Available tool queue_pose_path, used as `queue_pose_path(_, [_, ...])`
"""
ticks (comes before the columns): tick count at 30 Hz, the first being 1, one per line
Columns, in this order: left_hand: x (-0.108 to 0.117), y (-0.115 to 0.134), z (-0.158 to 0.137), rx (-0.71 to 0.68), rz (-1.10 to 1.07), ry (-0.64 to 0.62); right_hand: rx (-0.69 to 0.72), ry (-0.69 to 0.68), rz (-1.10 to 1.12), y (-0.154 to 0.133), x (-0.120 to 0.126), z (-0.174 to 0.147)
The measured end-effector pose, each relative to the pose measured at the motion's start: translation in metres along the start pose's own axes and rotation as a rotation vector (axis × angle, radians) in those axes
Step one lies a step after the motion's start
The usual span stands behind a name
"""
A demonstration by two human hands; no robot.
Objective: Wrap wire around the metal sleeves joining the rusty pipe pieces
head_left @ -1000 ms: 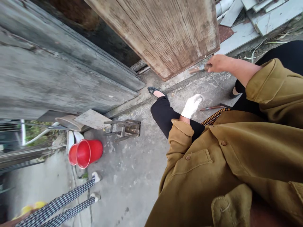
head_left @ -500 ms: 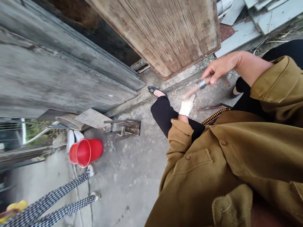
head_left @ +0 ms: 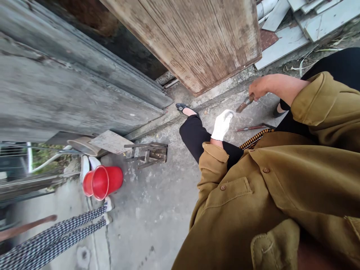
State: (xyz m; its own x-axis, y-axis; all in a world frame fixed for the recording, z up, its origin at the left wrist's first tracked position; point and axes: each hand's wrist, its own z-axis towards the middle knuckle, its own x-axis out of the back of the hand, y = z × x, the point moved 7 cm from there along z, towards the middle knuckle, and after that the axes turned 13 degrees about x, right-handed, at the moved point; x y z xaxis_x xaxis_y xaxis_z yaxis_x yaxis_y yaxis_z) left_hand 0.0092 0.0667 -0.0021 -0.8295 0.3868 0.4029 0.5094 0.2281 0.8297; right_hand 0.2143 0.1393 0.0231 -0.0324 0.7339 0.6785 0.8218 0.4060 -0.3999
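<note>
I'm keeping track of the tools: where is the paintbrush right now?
In the head view, right of centre, the paintbrush is in the bare right hand, its bristles near the gloved left hand.

We count one left hand (head_left: 222, 125) at three o'clock and one right hand (head_left: 259, 87) at two, so that makes two; we see one brush (head_left: 245, 104) at two and one thin tool (head_left: 250, 128) at three; we find one wooden panel (head_left: 199, 41) at twelve; at eight we count two red buckets (head_left: 114, 181), one stool (head_left: 157, 153), two checked legs (head_left: 71, 226) and two white shoes (head_left: 108, 204); we spot two dark shoes (head_left: 180, 107), one at twelve and one at three; the white boards (head_left: 284, 45) at two are heaped, so we see at least three but cannot count them all.
</note>
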Motion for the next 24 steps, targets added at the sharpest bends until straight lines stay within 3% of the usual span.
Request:
queue_pose_path(3, [0.007,0.001,0.001,-0.001,-0.048,0.049,0.080,-0.285,0.167,-0.012,-0.026,-0.005])
queue_pose_path(5, [0.009,-0.001,0.005,-0.003,-0.089,0.081,0.204,-0.452,0.301,-0.029,-0.036,-0.013])
queue_pose_path(8, [0.004,-0.005,0.010,-0.007,-0.119,0.108,0.433,-0.523,0.535,-0.053,-0.028,-0.029])
queue_pose_path(10, [-0.006,-0.009,0.013,0.022,-0.101,0.081,0.528,-0.372,0.673,-0.055,-0.007,-0.033])
queue_pose_path(12, [-0.022,-0.011,0.014,0.057,-0.076,-0.016,0.530,-0.048,0.778,-0.042,0.022,-0.030])
queue_pose_path(15, [-0.041,-0.009,0.011,0.029,-0.065,-0.171,0.271,0.430,0.777,0.000,0.049,-0.025])
queue_pose_path(17, [-0.043,-0.006,0.009,-0.033,-0.061,-0.197,0.057,0.487,0.513,0.018,0.048,-0.019])
queue_pose_path(20, [-0.035,-0.004,0.007,-0.105,-0.017,-0.166,-0.072,0.312,0.102,0.023,0.030,-0.006])
queue_pose_path(22, [-0.025,-0.005,0.008,-0.105,0.024,-0.098,-0.073,0.115,0.068,0.019,0.008,0.000])
queue_pose_path(24, [-0.011,-0.006,0.009,-0.076,0.063,-0.002,-0.042,-0.116,0.170,0.010,-0.017,0.000])
